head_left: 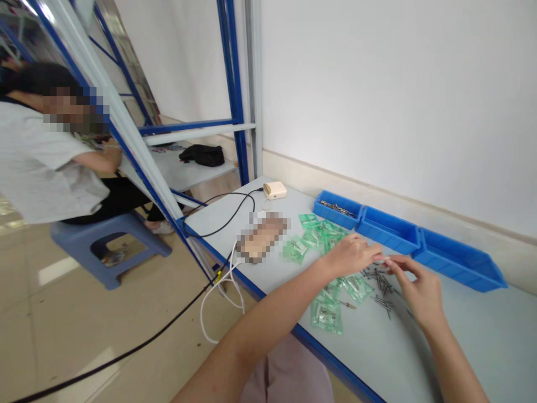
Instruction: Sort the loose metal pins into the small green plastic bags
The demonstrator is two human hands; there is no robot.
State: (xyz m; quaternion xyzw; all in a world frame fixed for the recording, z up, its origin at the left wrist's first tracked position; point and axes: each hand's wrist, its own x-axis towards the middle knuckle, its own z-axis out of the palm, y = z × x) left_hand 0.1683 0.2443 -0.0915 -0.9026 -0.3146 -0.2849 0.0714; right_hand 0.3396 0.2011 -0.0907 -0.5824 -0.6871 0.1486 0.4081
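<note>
Above the pile of loose metal screws (381, 282), my left hand (351, 254) and my right hand (419, 285) meet at the fingertips. Both are closed in a pinch; whatever sits between the fingers is too small to make out. Around and below my left hand lie several small green plastic bags (327, 316) with metal pieces inside. A single screw (347, 305) with a brass-coloured end lies among the bags. My forearm covers part of the bags.
Three blue bins (388, 229) line the back by the wall; the leftmost holds metal pieces. A blurred phone-like object (262, 240), a cream device (276, 190) and cables occupy the left side. Beyond the blue rack post, a person (50, 151) sits on a blue stool (111, 246).
</note>
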